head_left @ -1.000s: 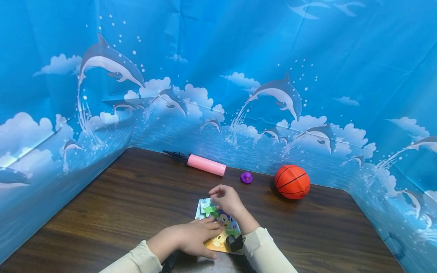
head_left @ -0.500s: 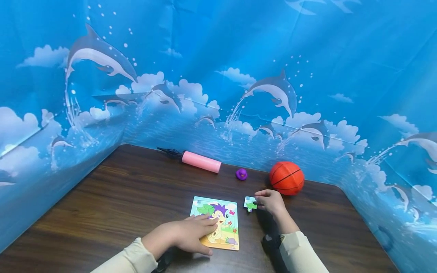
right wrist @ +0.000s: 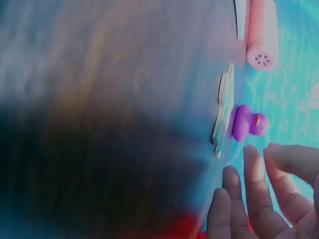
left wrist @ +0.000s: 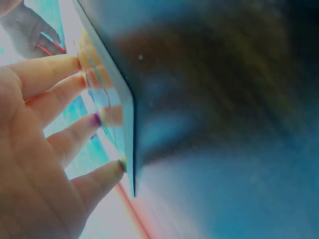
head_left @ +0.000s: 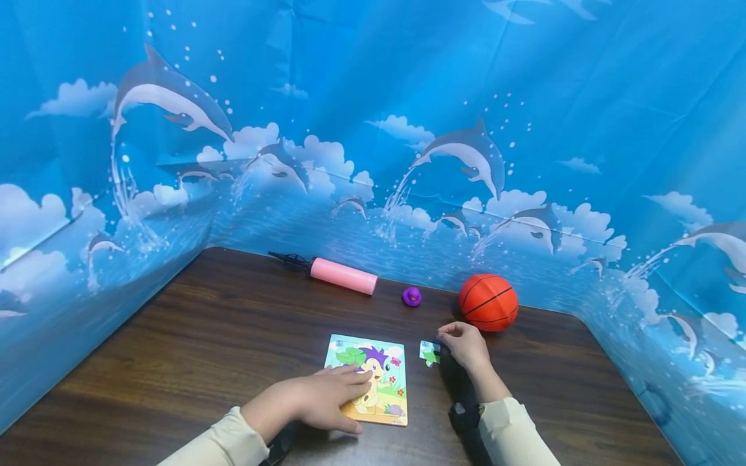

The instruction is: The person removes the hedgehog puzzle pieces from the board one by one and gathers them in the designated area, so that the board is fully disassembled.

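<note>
From the head view, we see the left hand [head_left: 323, 398] resting with its fingers spread on the lower left part of a puzzle board [head_left: 389, 382], which lies flat on the dark wooden counter [head_left: 250, 317]. The board shows a cartoon animal with purple spikes and red flowers. To its right, apart from it, a small puzzle piece [head_left: 430, 352] in light blue and green lies on the counter. The right hand [head_left: 469, 348] is just beside the piece, its fingers loosely bent. Along the far side we find a pink pump [head_left: 344, 276] with a black nozzle, a purple toy duck [head_left: 412, 296] and an orange-red ball [head_left: 488, 302]. Behind them hangs a blue curtain [head_left: 326, 65] printed with dolphins.

In the left wrist view, we look at the left palm, with four separated fingers whose tips touch the board near its edge. The right hand shows small and pale at the upper left.

In the right wrist view, we see the piece flat on the counter, a little apart from the fingertips. The right hand is loosely spread, thumb tip near a fingertip; whether those two touch we cannot tell.
</note>
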{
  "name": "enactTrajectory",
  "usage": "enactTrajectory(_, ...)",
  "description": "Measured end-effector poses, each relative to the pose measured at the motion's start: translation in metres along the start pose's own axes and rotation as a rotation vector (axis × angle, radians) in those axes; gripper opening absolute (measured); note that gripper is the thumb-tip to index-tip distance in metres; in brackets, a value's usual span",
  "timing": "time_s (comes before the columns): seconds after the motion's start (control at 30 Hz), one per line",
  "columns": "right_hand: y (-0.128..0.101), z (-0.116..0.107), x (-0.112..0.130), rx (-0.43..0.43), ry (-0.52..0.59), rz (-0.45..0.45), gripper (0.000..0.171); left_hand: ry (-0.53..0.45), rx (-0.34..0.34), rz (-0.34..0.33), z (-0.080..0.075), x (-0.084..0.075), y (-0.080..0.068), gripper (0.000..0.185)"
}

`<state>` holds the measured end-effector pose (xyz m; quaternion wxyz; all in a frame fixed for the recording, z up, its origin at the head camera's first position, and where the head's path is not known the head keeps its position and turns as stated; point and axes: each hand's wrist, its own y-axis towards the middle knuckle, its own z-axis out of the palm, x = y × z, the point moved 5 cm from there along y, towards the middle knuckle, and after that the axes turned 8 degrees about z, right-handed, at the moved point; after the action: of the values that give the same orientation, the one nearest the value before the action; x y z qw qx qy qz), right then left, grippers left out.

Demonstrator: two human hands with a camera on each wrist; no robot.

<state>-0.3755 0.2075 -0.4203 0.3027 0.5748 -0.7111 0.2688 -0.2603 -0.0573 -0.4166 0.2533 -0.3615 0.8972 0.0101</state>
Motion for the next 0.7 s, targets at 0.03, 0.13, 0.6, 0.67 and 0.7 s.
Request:
enactTrajectory(0.03, 0.0, 0.002, 0.002, -0.002, -0.011, -0.018, 0.007, -0.002, 0.001, -0.001, 0.0, 0.0, 0.0, 0.071)
enactTrajectory(0.13, -0.002, 0.013, 0.012, 0.029, -0.037, -0.093, 0.008, -0.004, 0.001, -0.004, 0.0, 0.001, 0.0, 0.071)
enactTrajectory(0.6, -0.046, 0.087, 0.082, 0.407, -0.449, -0.522, 0.036, 0.018, -0.007, 0.009, -0.001, 0.001, 0.0, 0.072)
enactTrajectory(0.67, -0.046, 0.091, 0.086, 0.43, -0.472, -0.529, 0.035, 0.029, -0.011, 0.014, -0.001, 0.0, 0.0, 0.072)
enactTrajectory(0.7, -0.046, 0.092, 0.087, 0.44, -0.484, -0.532, 0.035, 0.031, -0.013, 0.014, -0.001, 0.0, 0.0, 0.072)
